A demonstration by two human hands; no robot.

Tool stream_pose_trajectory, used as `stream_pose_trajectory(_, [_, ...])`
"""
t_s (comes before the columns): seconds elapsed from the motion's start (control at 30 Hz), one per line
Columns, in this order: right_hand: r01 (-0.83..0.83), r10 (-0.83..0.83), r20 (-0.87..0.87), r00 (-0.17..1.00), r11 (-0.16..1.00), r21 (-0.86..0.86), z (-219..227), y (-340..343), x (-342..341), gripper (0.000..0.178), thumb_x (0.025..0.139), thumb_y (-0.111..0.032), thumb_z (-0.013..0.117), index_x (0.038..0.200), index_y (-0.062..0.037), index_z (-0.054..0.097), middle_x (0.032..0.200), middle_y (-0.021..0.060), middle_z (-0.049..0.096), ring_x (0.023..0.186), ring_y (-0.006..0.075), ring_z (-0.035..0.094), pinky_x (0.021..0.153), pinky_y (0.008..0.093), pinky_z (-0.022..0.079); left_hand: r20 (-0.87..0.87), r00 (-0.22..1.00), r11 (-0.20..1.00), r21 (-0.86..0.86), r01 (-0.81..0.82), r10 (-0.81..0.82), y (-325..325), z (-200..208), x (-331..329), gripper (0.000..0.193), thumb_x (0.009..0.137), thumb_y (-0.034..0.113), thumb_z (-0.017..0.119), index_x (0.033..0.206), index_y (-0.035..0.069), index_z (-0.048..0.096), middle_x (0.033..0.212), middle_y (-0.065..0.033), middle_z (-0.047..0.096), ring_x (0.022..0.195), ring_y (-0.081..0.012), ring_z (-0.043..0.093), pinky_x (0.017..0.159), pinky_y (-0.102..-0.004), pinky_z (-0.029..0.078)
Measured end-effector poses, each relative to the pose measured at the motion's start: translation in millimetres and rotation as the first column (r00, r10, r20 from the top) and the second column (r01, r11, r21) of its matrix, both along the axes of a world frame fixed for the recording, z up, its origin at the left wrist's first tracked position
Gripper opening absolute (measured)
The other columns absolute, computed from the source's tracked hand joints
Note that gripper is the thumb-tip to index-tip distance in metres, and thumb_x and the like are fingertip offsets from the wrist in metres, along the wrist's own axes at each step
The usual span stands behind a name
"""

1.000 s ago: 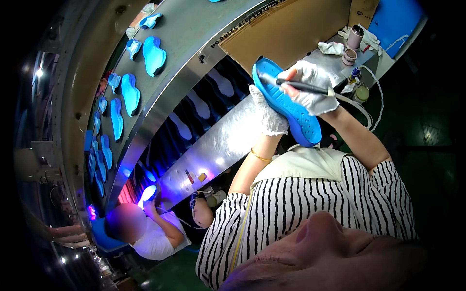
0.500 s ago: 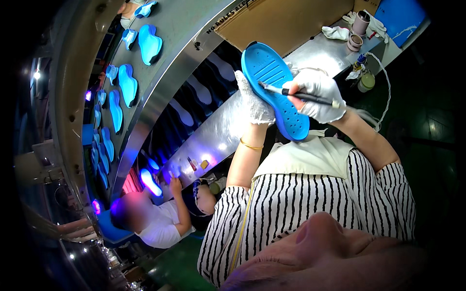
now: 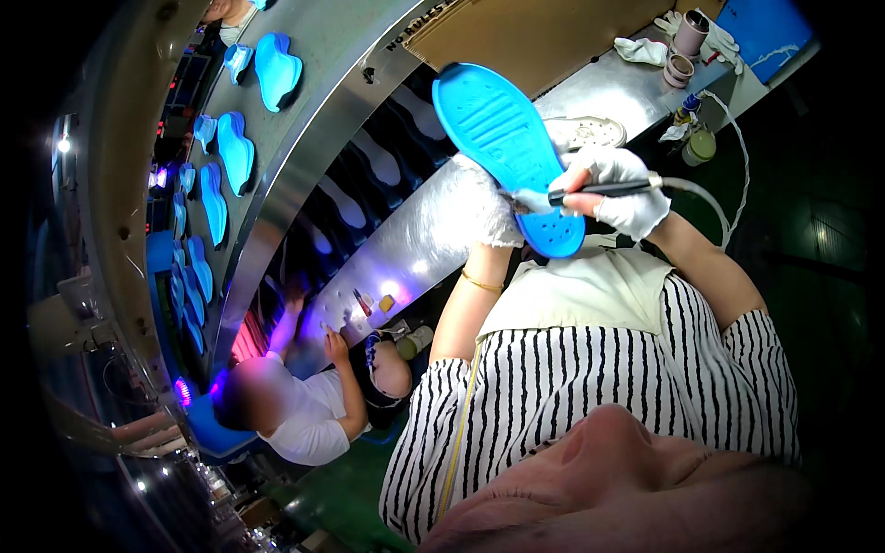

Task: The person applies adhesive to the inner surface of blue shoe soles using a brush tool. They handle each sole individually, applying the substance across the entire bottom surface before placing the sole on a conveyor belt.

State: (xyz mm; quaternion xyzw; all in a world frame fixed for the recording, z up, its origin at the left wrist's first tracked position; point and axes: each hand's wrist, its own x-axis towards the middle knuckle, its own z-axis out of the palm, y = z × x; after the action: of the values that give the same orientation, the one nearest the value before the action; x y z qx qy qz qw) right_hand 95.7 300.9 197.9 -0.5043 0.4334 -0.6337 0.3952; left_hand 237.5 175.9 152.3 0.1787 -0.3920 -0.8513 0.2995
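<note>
A bright blue shoe sole is held up at a slant in front of me, its dished, holed side showing. My left hand, in a white glove, grips its left edge; most of those fingers are hidden behind it. My right hand, gloved with bare fingertips, is closed round the black handle of a brush. A thin pale hose runs from the handle's rear end. The brush head lies over the sole's narrow middle, near my left hand.
A whitish, holed shoe part lies on the metal bench behind the sole. Several blue soles ride the conveyor at left. A co-worker sits lower left. Cups and a cardboard box stand at the back.
The sole has shifted slightly left and up, showing more of the whitish part behind it. The brush head has moved lower along the sole. The co-worker's arm now reaches under the conveyor.
</note>
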Motion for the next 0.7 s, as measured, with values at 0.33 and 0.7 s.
stream_pose_trajectory(0.33, [-0.153,0.142,0.089,0.986,0.979,0.134,23.3,-18.0,11.2,0.011,0.078,0.002,0.067,0.088,-0.0006,0.063,0.083,0.0061,0.065,0.065,0.0078,0.059,0.058,0.0212,0.048,-0.576,0.817,0.994,0.080,0.076,-0.016,-42.9,28.1,-12.8,0.112,0.058,0.089,0.036,0.135,0.006,0.035,0.124,-0.0197,0.051,0.101,-0.0340,0.057,0.098,-0.0521,0.039])
stream_pose_trajectory(0.7, [-0.147,0.089,0.362,0.928,0.980,0.135,17.3,-25.5,13.6,0.014,0.077,-0.002,0.070,0.086,-0.0039,0.059,0.089,0.0058,0.064,0.070,0.0082,0.057,0.062,0.0201,0.047,-0.677,0.722,0.990,-0.108,0.093,-0.141,-58.4,46.4,-3.9,0.112,0.056,0.081,0.052,0.135,0.004,0.035,0.129,-0.0215,0.047,0.110,-0.0368,0.054,0.101,-0.0509,0.036])
